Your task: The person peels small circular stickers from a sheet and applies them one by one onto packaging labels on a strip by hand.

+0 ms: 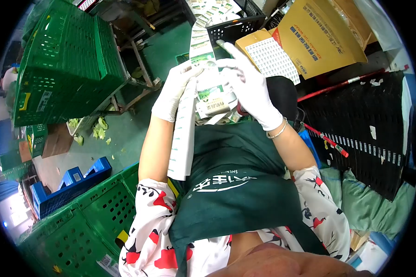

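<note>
My left hand (174, 90), in a white glove, is closed on a long strip of printed labels (182, 134). One part of the strip hangs down beside my forearm. Another part (200, 44) runs up toward a black crate. My right hand (249, 85), also gloved in white, is beside the strip with its fingers apart, the index finger stretched out. Its thumb side is close to the labels, and contact with them is unclear. Below and between both hands lies a pile of green and white labels (215, 104) above my dark green apron (235, 161).
The black crate (233, 31) holds many labels. A yellow carton (309, 41) and a sheet of small stickers (272, 57) are at upper right. Green crates (60, 64) stand at left, more (85, 221) at lower left. Black crates (356, 124) are at right, and leaves (99, 128) lie on the floor.
</note>
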Available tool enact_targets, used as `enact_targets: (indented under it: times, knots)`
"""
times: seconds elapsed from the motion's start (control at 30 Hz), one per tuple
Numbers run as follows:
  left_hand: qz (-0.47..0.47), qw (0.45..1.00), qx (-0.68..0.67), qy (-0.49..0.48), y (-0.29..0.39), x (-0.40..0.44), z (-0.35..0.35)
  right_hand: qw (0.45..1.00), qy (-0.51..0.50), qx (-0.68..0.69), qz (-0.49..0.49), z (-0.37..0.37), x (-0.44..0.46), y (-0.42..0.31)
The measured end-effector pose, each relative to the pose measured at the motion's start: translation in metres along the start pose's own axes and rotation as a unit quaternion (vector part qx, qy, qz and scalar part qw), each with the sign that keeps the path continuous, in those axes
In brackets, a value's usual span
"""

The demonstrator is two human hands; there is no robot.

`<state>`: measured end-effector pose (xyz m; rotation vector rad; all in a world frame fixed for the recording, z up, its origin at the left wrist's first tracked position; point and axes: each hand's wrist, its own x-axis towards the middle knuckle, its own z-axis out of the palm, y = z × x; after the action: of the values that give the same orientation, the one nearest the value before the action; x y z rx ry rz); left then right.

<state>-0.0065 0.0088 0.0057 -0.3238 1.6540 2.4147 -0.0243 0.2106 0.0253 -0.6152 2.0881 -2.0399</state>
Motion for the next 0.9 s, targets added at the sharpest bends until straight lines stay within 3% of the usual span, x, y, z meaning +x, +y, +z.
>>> enact_targets:
  times: [0.07,0.13,0.33,0.37,0.47,0.5,0.57,0.67,0.73,0.8,0.83,0.9]
  knots:
    - [0.008,0.999,0.04,-0.006,-0.002,0.0,0.002,0.994,0.069,-0.085,0.003,-0.01,0.01,0.007]
    - [0.044,0.995,0.081,-0.022,-0.011,0.003,0.001,0.994,0.09,-0.059,0.008,-0.011,0.019,0.015]
    - [0.052,0.991,0.124,-0.022,-0.016,-0.004,0.008,0.966,0.085,-0.24,-0.045,0.008,0.028,0.027]
    - [0.049,0.99,0.133,-0.022,-0.016,-0.005,0.008,0.908,0.134,-0.377,-0.126,0.009,0.027,0.025]
    - [0.062,0.992,0.11,-0.017,-0.016,-0.009,0.009,0.933,0.166,-0.319,-0.004,0.007,0.028,0.027]
    - [0.052,0.993,0.109,-0.016,-0.013,-0.009,0.01,0.979,0.082,-0.171,0.077,0.003,0.029,0.025]
    - [0.034,0.994,0.104,-0.01,-0.006,-0.01,0.011,0.991,0.034,-0.112,0.064,0.0,0.016,0.011]
    - [0.024,0.998,-0.05,0.001,-0.007,0.001,0.001,0.995,-0.054,-0.071,0.049,-0.002,-0.004,-0.009]
    - [0.012,1.0,-0.011,0.005,0.0,-0.001,0.004,0.99,-0.072,-0.099,0.072,-0.005,-0.009,-0.014]
    - [0.027,0.999,0.042,-0.007,-0.001,0.003,0.003,0.995,0.023,-0.085,0.047,-0.01,-0.003,0.001]
    - [0.001,0.997,0.073,0.006,0.0,0.002,0.004,0.994,0.045,-0.036,0.091,-0.017,0.001,0.004]
    - [0.039,0.994,0.102,-0.013,-0.004,0.002,0.006,0.994,0.026,-0.006,0.107,-0.021,0.01,-0.002]
